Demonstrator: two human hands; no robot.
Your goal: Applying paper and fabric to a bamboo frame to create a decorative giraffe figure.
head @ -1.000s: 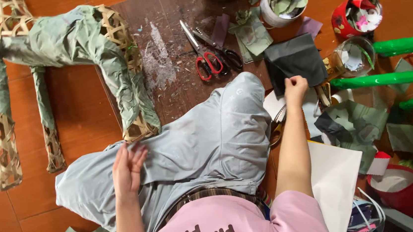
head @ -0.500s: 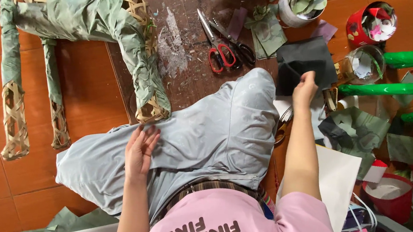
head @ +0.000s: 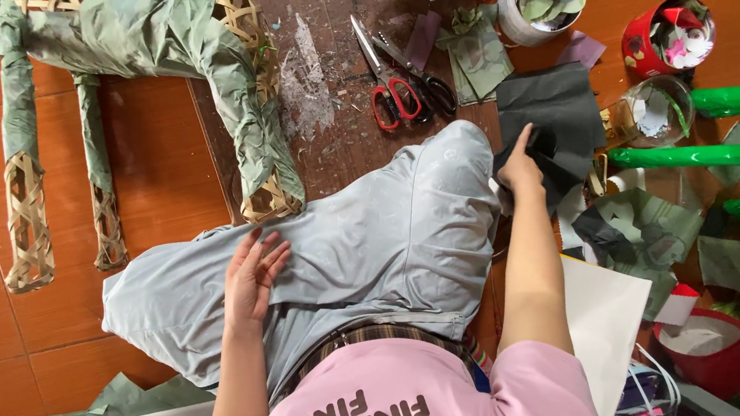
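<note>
Head view: the right hand (head: 523,170) pinches a sheet of dark grey paper (head: 556,117) lying on the floor beyond the knee, so picking up covering paper looks like the step in hand; lifting it cleanly calls for a firm pinch. The left hand (head: 253,271) rests flat and open on the grey trouser leg (head: 365,261). A white round tub (head: 530,8) holds green paper scraps; a red tin (head: 670,38) holds mixed coloured scraps.
</note>
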